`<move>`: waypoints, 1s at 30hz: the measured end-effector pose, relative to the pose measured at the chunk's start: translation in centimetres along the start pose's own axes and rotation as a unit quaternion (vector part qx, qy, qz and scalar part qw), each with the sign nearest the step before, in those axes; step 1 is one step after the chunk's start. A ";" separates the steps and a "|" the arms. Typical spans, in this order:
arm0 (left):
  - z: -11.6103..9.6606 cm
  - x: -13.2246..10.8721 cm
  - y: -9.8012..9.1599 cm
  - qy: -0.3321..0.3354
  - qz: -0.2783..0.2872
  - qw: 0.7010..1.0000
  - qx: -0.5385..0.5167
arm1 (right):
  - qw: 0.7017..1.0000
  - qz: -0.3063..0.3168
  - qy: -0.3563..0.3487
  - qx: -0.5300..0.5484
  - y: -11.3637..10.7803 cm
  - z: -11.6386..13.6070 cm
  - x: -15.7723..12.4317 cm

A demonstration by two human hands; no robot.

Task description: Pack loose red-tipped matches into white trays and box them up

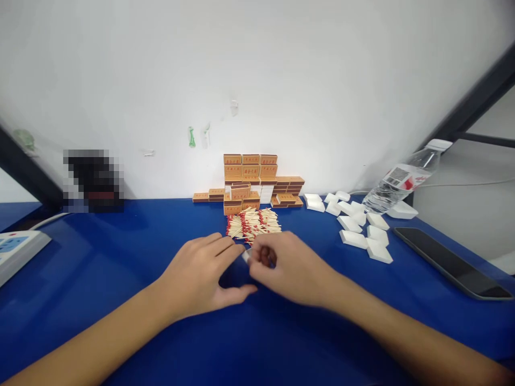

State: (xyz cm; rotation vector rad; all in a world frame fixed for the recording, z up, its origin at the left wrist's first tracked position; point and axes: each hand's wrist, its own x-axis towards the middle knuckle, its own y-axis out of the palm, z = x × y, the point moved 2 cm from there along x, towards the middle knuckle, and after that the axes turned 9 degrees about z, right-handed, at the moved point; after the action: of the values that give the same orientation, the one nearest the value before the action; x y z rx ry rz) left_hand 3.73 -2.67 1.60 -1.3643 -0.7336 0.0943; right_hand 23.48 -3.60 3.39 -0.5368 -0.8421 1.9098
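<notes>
With right hand [292, 268], pinched white piece [246, 255] in front of matches [261, 225]; held left hand [203, 273] splayed, loose, near matches; noted matchboxes [250, 171] behind.

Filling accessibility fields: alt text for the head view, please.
A person's right hand pinches a small white piece above a blue table, the left hand close by, thumb and fingers apart. Just beyond, red-tipped matches lie heaped before stacked matchboxes. At right are scattered white pieces, a tilted bottle and a phone.
</notes>
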 end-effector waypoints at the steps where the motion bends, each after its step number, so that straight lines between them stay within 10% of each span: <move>1: -0.3 0.0 0.2 -0.007 0.016 1.000 -0.007 | 1.000 0.001 0.004 0.016 1.1 0.7 -0.1; 5: -0.3 -0.1 0.6 -0.029 0.048 0.998 -0.011 | 0.999 0.011 -0.025 0.046 1.5 0.9 -0.1; 11: 1.1 -0.4 0.7 -0.042 0.069 0.995 -0.062 | 0.981 -0.101 -0.080 -0.148 -4.1 -3.5 1.0; 16: 2.0 -0.4 0.5 -0.052 0.077 0.995 -0.023 | 0.984 0.055 -0.041 -0.165 -5.5 -6.1 1.2; 30: 1.9 -0.2 -0.1 -0.046 0.150 0.988 -0.007 | 0.981 0.097 -0.021 -0.167 -4.8 -7.3 1.8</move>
State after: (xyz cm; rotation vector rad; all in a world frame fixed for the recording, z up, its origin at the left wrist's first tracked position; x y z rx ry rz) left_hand 2.50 -1.15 1.62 -1.4843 -0.6015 0.3922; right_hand 30.37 1.90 2.09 -0.8069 -1.1854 1.9709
